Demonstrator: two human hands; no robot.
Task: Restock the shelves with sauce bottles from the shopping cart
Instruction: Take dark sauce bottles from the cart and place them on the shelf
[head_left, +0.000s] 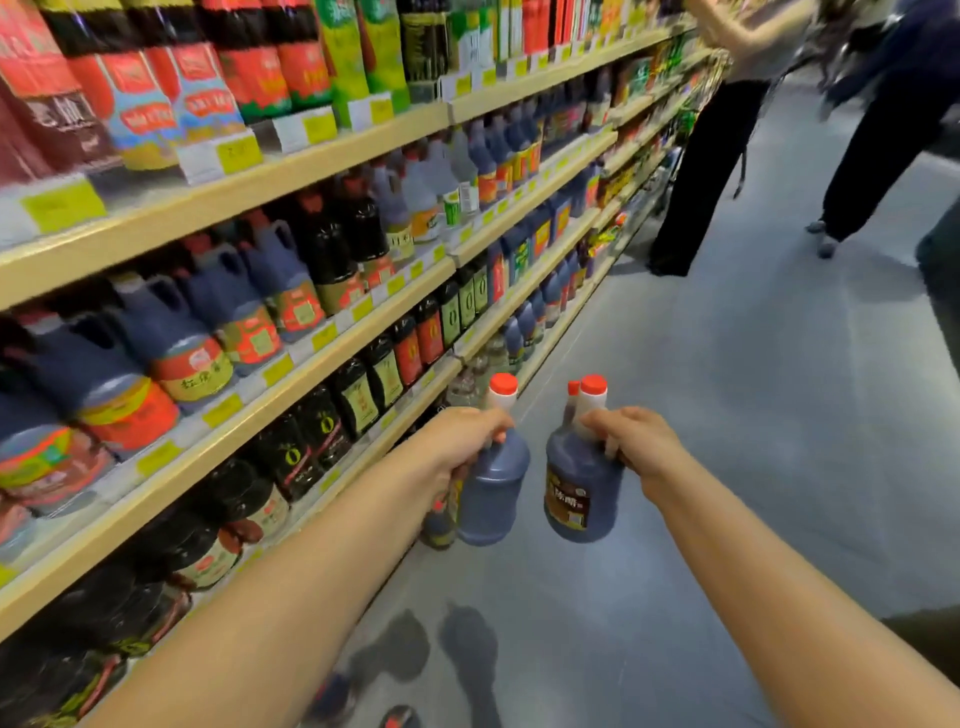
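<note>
Left jug (493, 488) hangs upright, cap at 12 o'clock, with the left hand (462, 441) curled tight round its handle. The right hand (636, 441) grips the right jug (579, 493) the same way. The shelves (156, 223) sit around 9 o'clock of both, so I reckon the left hand's nearer.

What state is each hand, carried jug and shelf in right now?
left hand: grips a jug handle.
left jug: upright, red cap on, carried above the floor.
right hand: grips a jug handle.
right jug: upright, capped, carried; a second red cap shows behind it.
shelves: stocked with bottles.
</note>
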